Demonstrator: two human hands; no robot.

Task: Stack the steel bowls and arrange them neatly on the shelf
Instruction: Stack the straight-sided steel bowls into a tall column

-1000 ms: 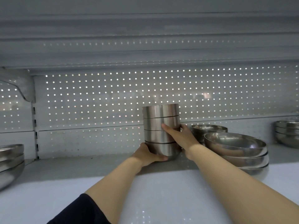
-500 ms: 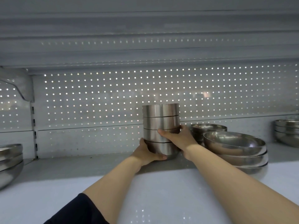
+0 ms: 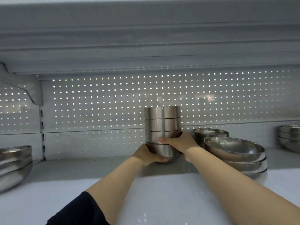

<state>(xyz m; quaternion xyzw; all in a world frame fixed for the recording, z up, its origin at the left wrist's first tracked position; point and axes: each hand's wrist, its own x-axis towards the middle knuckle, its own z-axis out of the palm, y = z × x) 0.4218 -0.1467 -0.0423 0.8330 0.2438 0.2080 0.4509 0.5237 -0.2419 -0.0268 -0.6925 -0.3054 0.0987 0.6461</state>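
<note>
While both my arms reach in, my left hand [image 3: 146, 154] curls around the bottom of the stack of four steel bowls [image 3: 162, 132] and my right hand [image 3: 180, 142] clasps its side, the stack upright at the shelf's [image 3: 100, 168] back edge, near wider bowls [image 3: 235, 153] on its right.

Grey shelf [image 3: 90, 169], tall bowl stack [image 3: 162, 125] at centre, wide bowl stacks [image 3: 235, 153] either side

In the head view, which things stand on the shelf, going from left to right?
Bowl stack at the left edge → tall bowl stack held by both hands → wide bowl stack → bowl stack at the right edge.
</note>
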